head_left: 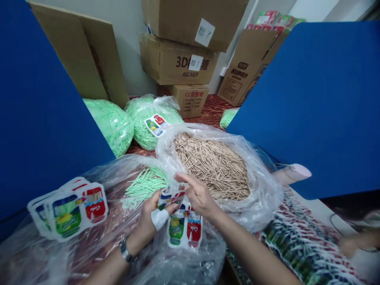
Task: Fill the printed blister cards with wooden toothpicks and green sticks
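Observation:
My left hand (152,215), with white tape round a finger and a watch on the wrist, is closed on a printed plastic pouch (175,196). My right hand (198,196) is right beside the pouch's top, its fingers stretched out and apart; I see nothing clearly held in it. Below both hands lies another pouch (185,229) with green and red bottle prints marked Cola. A heap of green sticks (147,184) lies on clear plastic just past my left hand. Beyond my right hand, a large open plastic bag (264,180) holds a pile of thin brown sticks (213,166).
A fanned stack of pouches (68,213) lies at left. Behind are tied bags of green sticks (148,113) and stacked cartons (181,63). Blue panels (311,111) stand on both sides. Many strung pouches (308,241) and another person's blurred hand (356,241) are at right.

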`<state>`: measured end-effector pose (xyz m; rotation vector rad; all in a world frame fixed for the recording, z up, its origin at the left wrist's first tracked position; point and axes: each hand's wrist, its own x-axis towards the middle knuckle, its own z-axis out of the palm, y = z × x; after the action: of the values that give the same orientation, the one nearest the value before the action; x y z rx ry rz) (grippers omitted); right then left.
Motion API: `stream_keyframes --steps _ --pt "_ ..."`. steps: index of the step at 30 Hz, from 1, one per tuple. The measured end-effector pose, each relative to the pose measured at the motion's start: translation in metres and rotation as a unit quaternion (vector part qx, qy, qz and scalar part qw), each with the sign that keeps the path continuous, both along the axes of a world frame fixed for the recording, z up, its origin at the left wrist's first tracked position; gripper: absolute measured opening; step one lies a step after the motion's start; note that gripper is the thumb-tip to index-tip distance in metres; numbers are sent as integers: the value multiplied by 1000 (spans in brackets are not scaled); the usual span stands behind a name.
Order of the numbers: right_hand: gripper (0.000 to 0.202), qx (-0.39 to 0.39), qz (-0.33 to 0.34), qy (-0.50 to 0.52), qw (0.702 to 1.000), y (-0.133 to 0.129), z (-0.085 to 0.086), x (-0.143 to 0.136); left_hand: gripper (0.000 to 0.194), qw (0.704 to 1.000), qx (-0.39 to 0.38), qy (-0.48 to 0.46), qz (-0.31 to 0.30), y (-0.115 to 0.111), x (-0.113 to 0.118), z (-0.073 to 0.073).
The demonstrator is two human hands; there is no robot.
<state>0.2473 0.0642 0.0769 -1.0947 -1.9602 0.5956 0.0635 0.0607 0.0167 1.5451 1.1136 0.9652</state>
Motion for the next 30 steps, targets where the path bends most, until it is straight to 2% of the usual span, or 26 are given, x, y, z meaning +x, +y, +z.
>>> stream_keyframes --steps 2,4,6,8,11,13,14,15,17,20,21,23,24,26,28,30 --pt "46 17 5 -38 999 0 -2 -5 20 999 25 31 -2 -4 -4 2" --pt "48 41 37 -105 993 0 -6 -12 14 996 61 65 -13 -10 -8 2" --pt "40 61 40 -162 984 1 -11 -20 11 994 74 81 -23 -15 -12 0" --pt "38 70 42 -187 979 2 -16 -27 21 996 49 67 -26 -19 -18 -3" --pt "41 79 80 -179 977 4 -24 -34 43 999 -22 -12 -31 -22 -31 -6" --pt "43 82 104 -173 976 4 -26 -38 29 994 -71 -41 -73 -22 -43 -6" --pt "44 83 114 -177 974 4 -26 -40 20 990 -86 -36 -102 -22 -48 -5" --pt "44 82 126 -183 972 4 -25 -41 19 987 -91 -20 -128 -21 -54 -4" --pt "40 58 160 -187 967 6 -23 -44 25 987 -85 17 -136 -22 -62 -3" --pt "29 -63 232 -110 965 22 -22 -47 23 994 -79 36 -72 -25 -69 -2" --pt "30 -105 239 -69 963 31 -24 -48 23 994 -82 38 -62 -27 -70 -1" --pt "35 -145 207 -27 967 54 -35 -56 25 994 -82 42 -67 -32 -70 1" --pt "36 -138 176 -48 973 65 -42 -62 27 993 -81 42 -76 -34 -69 3" --pt "34 -84 134 -193 968 86 -59 -81 29 992 -73 40 -94 -40 -67 6" --pt "39 -20 114 -362 925 99 -75 -103 30 992 -60 42 -104 -44 -65 8" --pt "36 17 112 -453 885 105 -85 -121 32 992 -49 46 -104 -46 -65 9"
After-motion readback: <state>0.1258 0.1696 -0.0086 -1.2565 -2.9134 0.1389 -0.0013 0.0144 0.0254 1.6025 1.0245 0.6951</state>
